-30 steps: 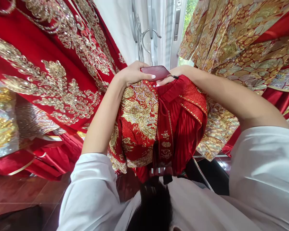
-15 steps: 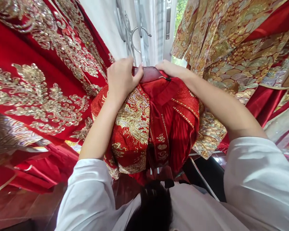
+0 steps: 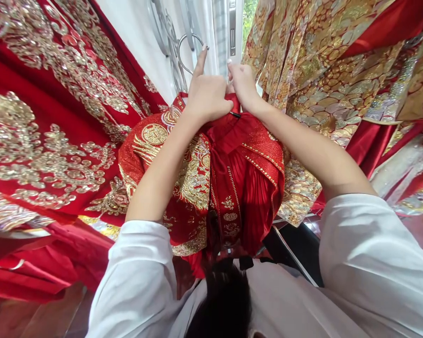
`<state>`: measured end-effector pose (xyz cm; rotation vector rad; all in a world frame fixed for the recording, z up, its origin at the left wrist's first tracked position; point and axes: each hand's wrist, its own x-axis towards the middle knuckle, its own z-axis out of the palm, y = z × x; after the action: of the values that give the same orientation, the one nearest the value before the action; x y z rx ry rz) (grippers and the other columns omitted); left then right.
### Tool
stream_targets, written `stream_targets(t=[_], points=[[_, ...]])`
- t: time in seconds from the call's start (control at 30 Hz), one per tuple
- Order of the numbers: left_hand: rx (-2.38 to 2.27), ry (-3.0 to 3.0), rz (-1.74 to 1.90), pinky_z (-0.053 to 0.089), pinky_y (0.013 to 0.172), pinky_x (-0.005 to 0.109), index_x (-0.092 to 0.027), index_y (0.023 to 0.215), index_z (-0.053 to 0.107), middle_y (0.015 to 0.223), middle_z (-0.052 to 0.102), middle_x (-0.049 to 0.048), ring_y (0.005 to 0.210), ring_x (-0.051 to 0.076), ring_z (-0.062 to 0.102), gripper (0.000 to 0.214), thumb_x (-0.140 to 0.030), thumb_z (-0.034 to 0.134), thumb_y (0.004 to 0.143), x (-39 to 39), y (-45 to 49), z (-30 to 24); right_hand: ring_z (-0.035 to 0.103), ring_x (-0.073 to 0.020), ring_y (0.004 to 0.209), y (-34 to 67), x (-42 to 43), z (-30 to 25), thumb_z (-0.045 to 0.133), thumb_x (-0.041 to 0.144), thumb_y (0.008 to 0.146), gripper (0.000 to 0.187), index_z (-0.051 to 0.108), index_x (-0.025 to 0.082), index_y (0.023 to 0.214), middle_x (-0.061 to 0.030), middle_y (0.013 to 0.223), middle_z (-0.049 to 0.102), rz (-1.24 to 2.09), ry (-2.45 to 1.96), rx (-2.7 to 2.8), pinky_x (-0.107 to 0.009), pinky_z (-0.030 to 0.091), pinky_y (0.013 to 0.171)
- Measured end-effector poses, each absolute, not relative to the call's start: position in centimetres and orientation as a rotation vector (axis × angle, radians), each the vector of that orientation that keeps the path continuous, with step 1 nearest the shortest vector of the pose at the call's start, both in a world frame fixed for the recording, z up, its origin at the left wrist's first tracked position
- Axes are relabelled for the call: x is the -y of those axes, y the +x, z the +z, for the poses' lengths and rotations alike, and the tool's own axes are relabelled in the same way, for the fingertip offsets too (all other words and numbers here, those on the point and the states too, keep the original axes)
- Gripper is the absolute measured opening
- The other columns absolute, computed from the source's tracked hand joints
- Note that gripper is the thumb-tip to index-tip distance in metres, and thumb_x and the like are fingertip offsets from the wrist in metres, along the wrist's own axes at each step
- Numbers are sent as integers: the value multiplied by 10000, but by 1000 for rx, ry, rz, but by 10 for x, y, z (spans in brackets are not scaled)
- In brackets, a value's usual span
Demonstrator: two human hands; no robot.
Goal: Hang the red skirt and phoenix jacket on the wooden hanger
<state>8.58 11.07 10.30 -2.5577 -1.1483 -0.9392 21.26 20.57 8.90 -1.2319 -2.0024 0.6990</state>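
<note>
A red jacket (image 3: 193,178) with gold embroidery hangs in front of me on a hanger, its metal hook (image 3: 181,54) rising above the collar. My left hand (image 3: 209,96) lies over the middle of the collar, thumb and lower fingers closed on it. Its index finger points up, close to the hook. Just to the right, my right hand (image 3: 245,84) has its fingers curled at the collar's right side. A pleated red skirt (image 3: 252,202) shows inside the jacket's opening. Between the hands, parts of the collar and the hanger's body are hidden.
Red garments with silver-gold beading (image 3: 56,145) crowd the left side. Gold patterned garments (image 3: 324,80) hang on the right. Behind the hook are a white curtain (image 3: 130,33) and a door edge with a metal lock plate (image 3: 232,33).
My left hand has moved right across the collar, and its index finger is now raised. My right hand's fingers have curled up. More of the jacket's left shoulder shows, with a round gold emblem.
</note>
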Motion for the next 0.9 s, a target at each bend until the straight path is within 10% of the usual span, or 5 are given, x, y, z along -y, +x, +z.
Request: stream_targets(t=[0.33,0.53,0.7,0.9], points=[[1113,-2459,-944,178,1130,395,-254,804,723,789,695,55,999,263,582,329,-239,408,710,-118,85,92,483,-95,606,235,-174,65,586,187,648,68,526,156,647,22,634,547,1034,-1034,2179,-226,404,591],[1342,-2338,-825,285,1054,451,-138,958,686,956,680,108,1025,310,533,303,-230,536,711,-112,101,96,502,-147,685,239,-179,71,486,132,722,153,487,188,579,-3,657,528,248,-1271,1905,-254,395,626],[1486,-2337,-837,394,915,456,-147,1157,564,1197,570,132,1082,339,508,398,-161,571,760,-117,117,106,491,-181,952,263,-165,78,387,248,866,235,587,259,988,-29,981,605,-383,-1193,1816,-289,399,852],[1366,-2393,-964,403,913,420,-220,1054,585,1161,566,65,1074,261,479,282,-141,433,830,-127,113,102,487,-106,742,273,-166,46,624,158,744,83,594,140,819,-1,796,609,156,-1142,1830,-225,423,761]])
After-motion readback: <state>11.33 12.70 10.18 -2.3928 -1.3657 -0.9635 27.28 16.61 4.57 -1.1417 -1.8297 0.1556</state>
